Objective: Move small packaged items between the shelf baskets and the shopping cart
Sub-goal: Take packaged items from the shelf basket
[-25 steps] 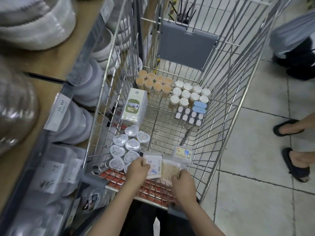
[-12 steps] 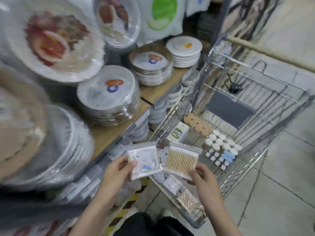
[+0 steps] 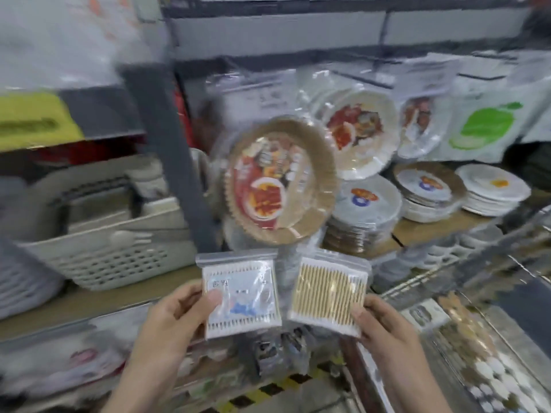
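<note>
Left hand (image 3: 176,317) pinches a labelled swab packet (image 3: 241,296) by its left edge, thumb on the face. Right hand (image 3: 384,320) pinches a plain swab packet (image 3: 328,296) at its lower right corner. Both packets are held upright, side by side, just apart, swabs running vertical. The white slotted basket (image 3: 119,257) on the shelf lies up and left of the packets; judged the likely destination, it sits nearer the left hand. The shopping cart (image 3: 477,338) stands right of the right hand.
</note>
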A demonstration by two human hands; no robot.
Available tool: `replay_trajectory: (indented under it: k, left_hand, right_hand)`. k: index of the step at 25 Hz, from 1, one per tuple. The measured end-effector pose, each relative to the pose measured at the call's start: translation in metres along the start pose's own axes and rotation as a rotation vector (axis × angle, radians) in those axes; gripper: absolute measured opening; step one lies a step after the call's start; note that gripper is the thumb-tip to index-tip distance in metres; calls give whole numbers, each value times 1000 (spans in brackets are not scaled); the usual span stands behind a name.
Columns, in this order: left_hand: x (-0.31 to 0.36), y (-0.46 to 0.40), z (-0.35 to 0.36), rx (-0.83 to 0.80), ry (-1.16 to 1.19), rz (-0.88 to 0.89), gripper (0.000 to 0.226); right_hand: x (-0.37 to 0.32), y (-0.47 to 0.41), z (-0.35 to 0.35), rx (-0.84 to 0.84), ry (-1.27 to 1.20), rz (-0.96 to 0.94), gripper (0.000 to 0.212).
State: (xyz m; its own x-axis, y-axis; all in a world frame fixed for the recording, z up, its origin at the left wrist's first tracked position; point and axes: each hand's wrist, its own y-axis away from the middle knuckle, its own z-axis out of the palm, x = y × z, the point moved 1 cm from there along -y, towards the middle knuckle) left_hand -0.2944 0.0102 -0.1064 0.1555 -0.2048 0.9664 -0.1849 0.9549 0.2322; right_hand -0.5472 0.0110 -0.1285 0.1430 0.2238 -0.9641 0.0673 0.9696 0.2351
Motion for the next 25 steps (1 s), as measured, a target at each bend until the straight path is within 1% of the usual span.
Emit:
replay_trajectory:
  k: [2,3,4,5,6,7,8,9,10,11,13,14,15,17,18,20,22,25]
  left_hand:
    - [16,13,-38,49,49,15,18]
    - [20,17,-50,74,58,14,15]
    - [26,22,-67,84,67,23,17]
    - [32,24,-86,86,75,49,33]
    - [39,26,-101,83,61,86,56]
    - [45,27,-116,100,34,113,72]
    - [51,28,-130,127,10,130,71]
    - [58,27,-142,135,5,146,54]
    - [65,25,-153,144,17,164,31]
    - [72,23,-162,174,7,182,16]
    - [81,19,-180,208,-38,218,17]
    - [87,18,-184,219,-46,223,18]
    - [93,16,-186,237,-63,226,21]
    - [102,13,-189,236,-73,248,22]
    - [105,11,-190,220,-67,264,21]
    - [110,4,-190,171,-80,293,22]
    - [113,-3,-190,135,-86,311,22]
    - [119,-16,-187,99,-112,331,14]
  right_hand:
    - [-2,4,38,-63,-50,-23,33]
    - [-4,8,51,-92,-64,-23,36]
    - [-4,12,68,-135,-63,-26,48]
    - [-2,14,85,-163,-63,-25,64]
    - [-1,17,99,-173,-82,-23,76]
    - [0,18,113,-197,-110,-19,81]
    - [-1,19,125,-228,-130,-15,83]
    - [-1,20,137,-253,-131,-12,84]
    - [-2,21,148,-278,-115,-15,84]
    - [-3,22,160,-315,-97,-29,84]
    - [-9,22,185,-385,-69,-61,80]
    - [-14,21,197,-408,-55,-74,73]
    - [-20,20,209,-433,-36,-93,59]
    - [-37,16,233,-450,22,-149,21]
    - [-44,13,244,-440,62,-182,15]
    - [-52,5,259,-403,106,-225,20]
    - [-59,-1,270,-361,132,-245,20]
    - [-67,-14,285,-312,173,-274,21]
